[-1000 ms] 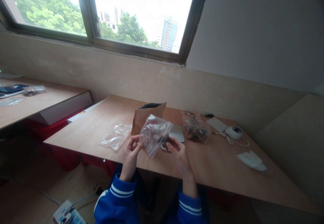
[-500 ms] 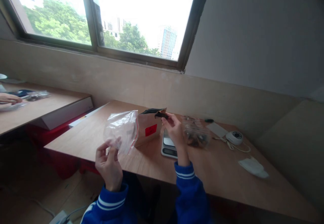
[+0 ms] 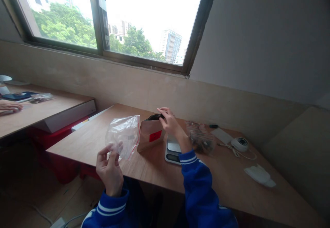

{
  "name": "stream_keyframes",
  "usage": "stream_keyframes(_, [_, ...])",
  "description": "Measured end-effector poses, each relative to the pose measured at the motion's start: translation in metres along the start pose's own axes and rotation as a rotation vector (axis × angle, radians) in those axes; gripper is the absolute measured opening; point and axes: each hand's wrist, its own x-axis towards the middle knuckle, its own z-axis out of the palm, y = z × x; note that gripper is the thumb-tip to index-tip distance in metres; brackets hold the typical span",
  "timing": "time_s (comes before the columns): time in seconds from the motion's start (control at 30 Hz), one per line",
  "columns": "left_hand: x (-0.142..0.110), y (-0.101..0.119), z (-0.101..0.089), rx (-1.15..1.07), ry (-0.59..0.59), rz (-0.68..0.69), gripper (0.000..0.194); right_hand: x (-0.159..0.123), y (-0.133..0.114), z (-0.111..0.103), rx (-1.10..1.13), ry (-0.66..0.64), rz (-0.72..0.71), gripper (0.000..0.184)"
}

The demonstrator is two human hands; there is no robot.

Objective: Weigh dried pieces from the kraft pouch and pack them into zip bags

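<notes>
My left hand (image 3: 110, 169) pinches the lower part of a clear zip-lock bag (image 3: 123, 133) with a red line along its edge. That bag hangs over the table, beside a brown paper bag (image 3: 146, 137) standing upright with a red label (image 3: 155, 136). At the dark, open mouth of the paper bag is my right hand (image 3: 170, 121), its fingers bent over the right end of the rim. Something dark shows under those fingertips, but I cannot make out whether it is a held piece or the bag's inside. A digital scale (image 3: 173, 157) lies under my right wrist.
Right of the scale lie clear bags with dark pieces (image 3: 202, 142), a white card (image 3: 221, 135), a white dome camera with its cable (image 3: 239, 144) and a crumpled white sheet (image 3: 260, 175). Another person's hand (image 3: 10, 106) rests on the left table (image 3: 59, 109).
My right hand has moved left and up, from beside the paper bag to over its mouth. The dark brown piece it held is no longer plainly visible. My left hand keeps the clear bag.
</notes>
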Motion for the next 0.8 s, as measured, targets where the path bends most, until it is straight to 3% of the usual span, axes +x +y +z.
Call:
stream_keyframes(0.1, [-0.003, -0.001, 0.002, 0.005, -0.02, -0.018, 0.017, -0.003, -0.001, 0.001, -0.048, -0.006, 0.055, 0.042])
stream_keyframes(0.2, [-0.006, 0.0, 0.004, -0.002, -0.034, -0.041, 0.017, -0.01, -0.011, -0.001, 0.018, 0.089, 0.101, 0.043])
stream_keyframes(0.27, [-0.007, 0.001, 0.005, -0.013, -0.033, -0.046, 0.019, -0.02, -0.024, -0.003, 0.158, 0.156, 0.11, 0.037])
stream_keyframes(0.37, [-0.011, 0.0, 0.007, -0.008, -0.048, -0.038, 0.022, -0.047, -0.049, 0.001, 0.463, 0.148, 0.155, 0.041])
stream_keyframes(0.47, [-0.019, -0.002, 0.01, 0.038, -0.139, -0.048, 0.023, -0.08, -0.072, 0.014, 0.668, 0.092, 0.324, 0.045])
stream_keyframes(0.57, [-0.027, -0.003, 0.011, 0.094, -0.308, -0.1, 0.022, -0.103, -0.082, 0.031, 0.846, 0.053, 0.446, 0.06])
stream_keyframes(0.67, [-0.03, -0.001, 0.011, 0.114, -0.474, -0.194, 0.023, -0.114, -0.078, 0.042, 1.005, 0.196, 0.54, 0.056])
stream_keyframes(0.8, [-0.027, 0.003, 0.01, 0.149, -0.632, -0.3, 0.026, -0.124, -0.059, 0.039, 1.075, 0.467, 0.663, 0.061])
